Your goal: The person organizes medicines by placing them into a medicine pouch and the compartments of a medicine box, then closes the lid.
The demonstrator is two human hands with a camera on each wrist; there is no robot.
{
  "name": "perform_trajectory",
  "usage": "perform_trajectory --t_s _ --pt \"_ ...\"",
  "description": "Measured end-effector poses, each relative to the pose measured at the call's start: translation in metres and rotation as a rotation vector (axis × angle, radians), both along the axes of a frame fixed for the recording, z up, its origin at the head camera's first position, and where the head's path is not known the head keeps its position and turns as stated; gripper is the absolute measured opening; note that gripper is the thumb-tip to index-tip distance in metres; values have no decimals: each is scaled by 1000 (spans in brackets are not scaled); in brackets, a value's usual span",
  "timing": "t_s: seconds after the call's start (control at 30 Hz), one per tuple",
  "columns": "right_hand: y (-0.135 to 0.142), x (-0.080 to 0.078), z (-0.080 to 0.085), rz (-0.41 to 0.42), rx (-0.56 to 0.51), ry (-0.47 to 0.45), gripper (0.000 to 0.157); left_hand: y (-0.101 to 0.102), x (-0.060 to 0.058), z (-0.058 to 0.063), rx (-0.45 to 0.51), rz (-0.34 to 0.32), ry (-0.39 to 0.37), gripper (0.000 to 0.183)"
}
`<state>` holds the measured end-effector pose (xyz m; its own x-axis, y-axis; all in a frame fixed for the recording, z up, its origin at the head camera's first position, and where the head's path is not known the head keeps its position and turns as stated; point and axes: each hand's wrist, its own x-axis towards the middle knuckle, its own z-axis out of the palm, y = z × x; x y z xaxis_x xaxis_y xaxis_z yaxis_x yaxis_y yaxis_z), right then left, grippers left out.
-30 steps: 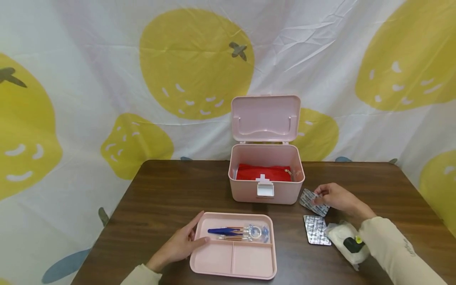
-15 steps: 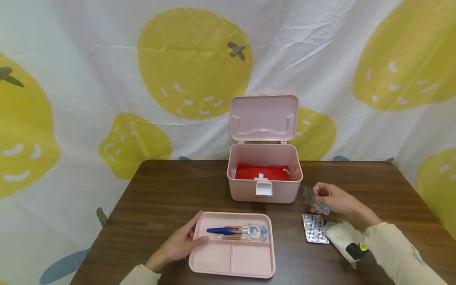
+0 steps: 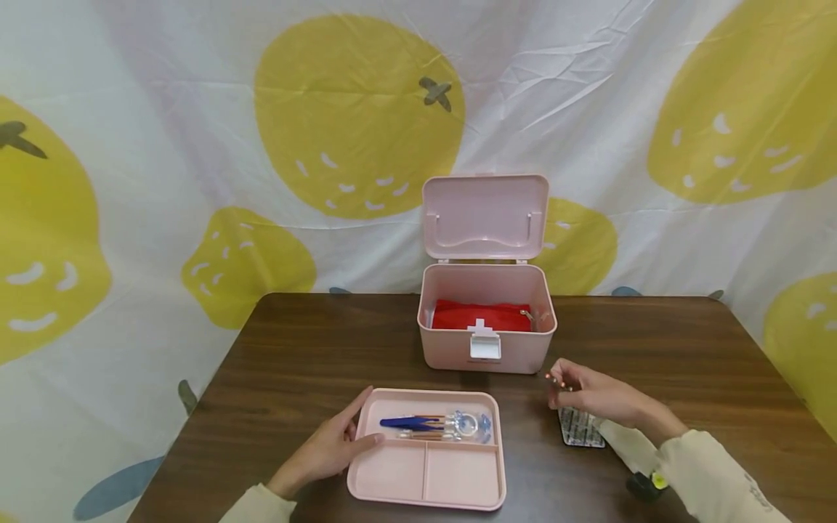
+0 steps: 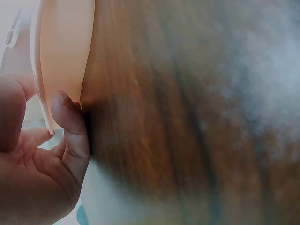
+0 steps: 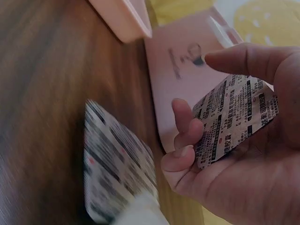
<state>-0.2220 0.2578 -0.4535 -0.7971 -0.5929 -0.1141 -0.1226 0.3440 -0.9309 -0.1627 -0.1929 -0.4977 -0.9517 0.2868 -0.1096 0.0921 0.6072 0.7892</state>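
In the head view my left hand (image 3: 327, 452) grips the left side of a pink divided tray (image 3: 463, 476), thumb over the rim. The left wrist view shows fingers against the tray's outer wall (image 4: 65, 56). My right hand (image 3: 604, 396) holds a blister pack (image 5: 234, 117) with foil-printed back, its fingers curled against the pack's edge. In the head view that pack is seen nearly edge-on. A second blister pack (image 3: 582, 430) lies on the table just below the right hand, partly covered by it. Cotton swabs (image 3: 428, 436) and a slim blue tool (image 3: 408, 422) lie in the tray's upper compartment.
Behind the tray stands a pink box (image 3: 487, 352) with its lid (image 3: 485, 218) raised and a red pouch (image 3: 474, 315) inside. Under the right forearm are a white packet (image 3: 629, 444) and a black item (image 3: 644, 487) with a yellow spot. A fruit-print curtain (image 3: 366, 254) hangs behind.
My right hand has lifted a blister pack off the table and moved left and toward me, above the second pack. The left hand stays on the tray.
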Motion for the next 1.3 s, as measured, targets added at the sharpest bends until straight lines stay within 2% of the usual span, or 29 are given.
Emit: perform_trajectory --t_s 0.33,0.6,0.9,1.17,1.3 --pt "-37 9 1 45 47 55 33 1 1 2 -3 6 -11 82" --pt "-58 9 7 67 -8 34 20 2 1 3 14 -3 15 81" --pt "-81 1 6 -20 -69 94 16 0 0 -1 -14 -9 21 82" --pt "-99 4 7 -38 -138 60 27 -2 -2 -1 -19 -1 10 82" --pt "-113 8 6 -32 -144 18 28 -3 -2 -1 -25 -1 11 82"
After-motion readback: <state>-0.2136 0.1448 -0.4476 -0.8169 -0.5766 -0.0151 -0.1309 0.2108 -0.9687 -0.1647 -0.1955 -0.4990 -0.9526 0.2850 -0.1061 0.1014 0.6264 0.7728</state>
